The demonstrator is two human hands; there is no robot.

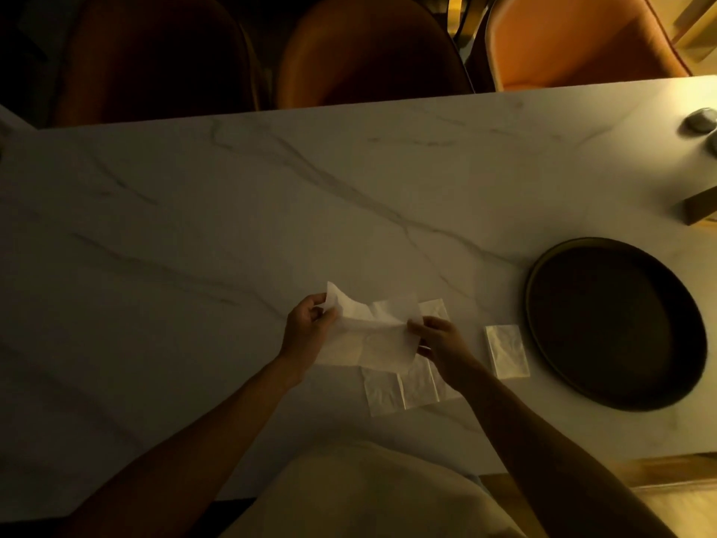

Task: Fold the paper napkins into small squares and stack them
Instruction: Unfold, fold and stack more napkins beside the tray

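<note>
A white paper napkin, opened out and creased, hangs just above the marble table. My left hand pinches its upper left corner and my right hand pinches its right edge. Beneath it lie more napkins, flat on the table and partly overlapping; part of them is hidden by the held napkin and my right wrist. A small folded napkin stack sits to the right of my right hand, apart from it.
A dark round tray lies at the right, close to the folded stack. A small grey object and a box corner sit at the far right edge. Orange chairs stand behind the table's far edge.
</note>
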